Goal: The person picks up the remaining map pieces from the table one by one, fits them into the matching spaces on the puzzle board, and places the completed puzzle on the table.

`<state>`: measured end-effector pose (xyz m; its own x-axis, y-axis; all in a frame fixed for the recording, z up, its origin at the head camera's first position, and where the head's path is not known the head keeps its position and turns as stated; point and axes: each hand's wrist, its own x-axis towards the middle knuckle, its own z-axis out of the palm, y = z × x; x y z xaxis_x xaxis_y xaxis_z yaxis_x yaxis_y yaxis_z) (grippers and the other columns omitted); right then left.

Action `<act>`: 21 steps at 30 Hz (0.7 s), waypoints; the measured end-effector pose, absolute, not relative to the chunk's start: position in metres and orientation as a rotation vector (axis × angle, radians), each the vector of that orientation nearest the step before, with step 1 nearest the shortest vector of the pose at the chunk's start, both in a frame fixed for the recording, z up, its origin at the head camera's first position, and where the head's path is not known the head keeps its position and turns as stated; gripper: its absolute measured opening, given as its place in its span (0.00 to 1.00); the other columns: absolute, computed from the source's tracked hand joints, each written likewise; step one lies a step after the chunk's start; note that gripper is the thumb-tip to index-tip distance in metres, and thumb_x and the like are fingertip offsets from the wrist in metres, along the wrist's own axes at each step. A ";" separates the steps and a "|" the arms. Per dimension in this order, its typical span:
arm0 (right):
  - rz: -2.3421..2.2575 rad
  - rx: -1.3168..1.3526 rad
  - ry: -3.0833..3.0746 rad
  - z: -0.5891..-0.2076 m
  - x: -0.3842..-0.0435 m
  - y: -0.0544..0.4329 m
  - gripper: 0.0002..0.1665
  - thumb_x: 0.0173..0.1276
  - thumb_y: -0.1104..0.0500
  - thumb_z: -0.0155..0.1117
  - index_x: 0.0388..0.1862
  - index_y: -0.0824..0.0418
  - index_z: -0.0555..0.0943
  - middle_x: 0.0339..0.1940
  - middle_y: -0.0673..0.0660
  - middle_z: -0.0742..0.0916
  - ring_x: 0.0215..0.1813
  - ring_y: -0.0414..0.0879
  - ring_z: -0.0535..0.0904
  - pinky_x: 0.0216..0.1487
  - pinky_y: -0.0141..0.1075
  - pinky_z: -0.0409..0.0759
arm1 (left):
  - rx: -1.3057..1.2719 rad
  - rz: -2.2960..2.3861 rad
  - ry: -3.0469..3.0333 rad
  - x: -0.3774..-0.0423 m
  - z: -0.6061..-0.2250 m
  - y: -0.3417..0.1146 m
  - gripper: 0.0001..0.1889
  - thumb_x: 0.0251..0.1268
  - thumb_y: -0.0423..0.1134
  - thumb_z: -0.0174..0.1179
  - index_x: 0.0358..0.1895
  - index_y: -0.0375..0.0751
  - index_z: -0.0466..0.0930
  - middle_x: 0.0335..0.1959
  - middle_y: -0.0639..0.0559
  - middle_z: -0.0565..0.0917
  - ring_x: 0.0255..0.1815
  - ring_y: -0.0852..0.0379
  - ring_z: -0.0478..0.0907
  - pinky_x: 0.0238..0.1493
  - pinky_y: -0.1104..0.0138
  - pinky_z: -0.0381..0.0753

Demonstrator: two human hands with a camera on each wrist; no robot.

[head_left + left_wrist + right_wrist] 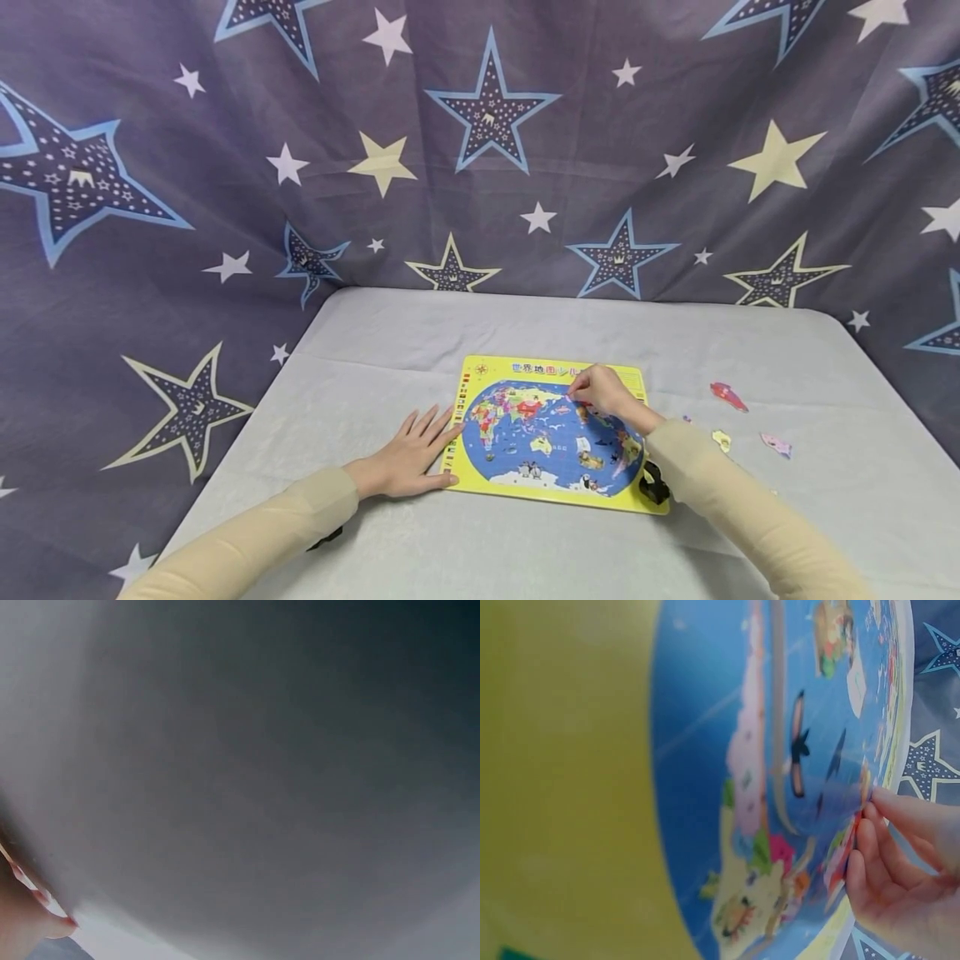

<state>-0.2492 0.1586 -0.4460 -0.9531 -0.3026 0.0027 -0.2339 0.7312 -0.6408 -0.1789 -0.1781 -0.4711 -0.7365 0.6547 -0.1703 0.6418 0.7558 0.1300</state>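
A world map puzzle board (555, 496) with a yellow border and blue oceans lies on the table. My left hand (408, 457) rests flat at its left edge, fingers spread, fingertips and thumb on the border. Only a bit of the left hand (30, 922) shows in the left wrist view. Over the upper part of the map, my right hand (603, 390) pinches a small puzzle piece, mostly hidden by the fingertips. Seen from the right wrist, the thumb and curled fingers of that hand (900, 862) are close together right at the map's surface.
Several loose puzzle pieces lie right of the board, among them a red one (729, 397), a pink one (776, 445) and a yellowish one (722, 440). A grey-white cloth covers the table (375, 333). Behind it hangs a dark curtain (465, 208) with stars.
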 end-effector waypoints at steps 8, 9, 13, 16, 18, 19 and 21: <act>-1.044 -0.477 2.816 -0.445 -0.246 0.162 0.06 0.56 0.68 0.61 0.30 0.68 0.84 0.33 0.61 0.85 0.33 0.48 0.80 0.34 0.38 0.77 | 1.026 0.098 2.748 -0.179 -0.470 -0.178 0.42 0.57 0.70 0.33 0.70 0.50 0.40 0.71 0.47 0.39 0.70 0.45 0.35 0.64 0.47 0.37; -1.045 -0.478 2.817 -0.445 -0.245 0.163 0.06 0.56 0.68 0.61 0.31 0.67 0.84 0.34 0.61 0.85 0.35 0.48 0.80 0.36 0.39 0.77 | 1.028 0.098 2.744 -0.179 -0.470 -0.178 0.42 0.57 0.70 0.33 0.70 0.50 0.40 0.71 0.47 0.39 0.70 0.45 0.35 0.64 0.47 0.37; -1.081 -0.479 2.793 -0.445 -0.243 0.169 0.08 0.56 0.67 0.61 0.34 0.68 0.84 0.36 0.61 0.85 0.35 0.48 0.80 0.36 0.38 0.77 | 1.033 0.109 2.728 -0.179 -0.469 -0.177 0.42 0.58 0.70 0.33 0.70 0.49 0.40 0.71 0.46 0.40 0.70 0.44 0.35 0.63 0.46 0.37; -1.124 -0.474 2.765 -0.444 -0.243 0.175 0.09 0.57 0.65 0.61 0.36 0.68 0.83 0.35 0.60 0.85 0.30 0.44 0.78 0.31 0.34 0.75 | 1.027 0.093 2.727 -0.179 -0.468 -0.177 0.42 0.57 0.70 0.33 0.70 0.50 0.40 0.71 0.46 0.39 0.70 0.44 0.34 0.64 0.47 0.37; -1.134 -0.481 2.763 -0.442 -0.243 0.180 0.09 0.57 0.64 0.62 0.36 0.67 0.83 0.33 0.59 0.85 0.28 0.41 0.76 0.29 0.32 0.73 | 1.018 0.076 2.730 -0.179 -0.468 -0.177 0.42 0.57 0.71 0.32 0.70 0.50 0.39 0.71 0.47 0.39 0.70 0.45 0.34 0.64 0.47 0.36; -1.135 -0.485 2.762 -0.441 -0.243 0.182 0.09 0.57 0.64 0.62 0.36 0.67 0.83 0.33 0.59 0.85 0.27 0.41 0.76 0.29 0.32 0.73 | 1.017 0.070 2.731 -0.179 -0.468 -0.177 0.42 0.57 0.71 0.32 0.70 0.50 0.39 0.71 0.47 0.39 0.70 0.45 0.34 0.64 0.47 0.36; -1.133 -0.480 2.768 -0.439 -0.242 0.186 0.10 0.57 0.64 0.62 0.36 0.67 0.82 0.32 0.58 0.84 0.27 0.41 0.74 0.28 0.32 0.72 | 1.012 0.070 2.731 -0.180 -0.468 -0.177 0.42 0.57 0.71 0.32 0.70 0.50 0.40 0.71 0.47 0.39 0.70 0.45 0.34 0.64 0.47 0.36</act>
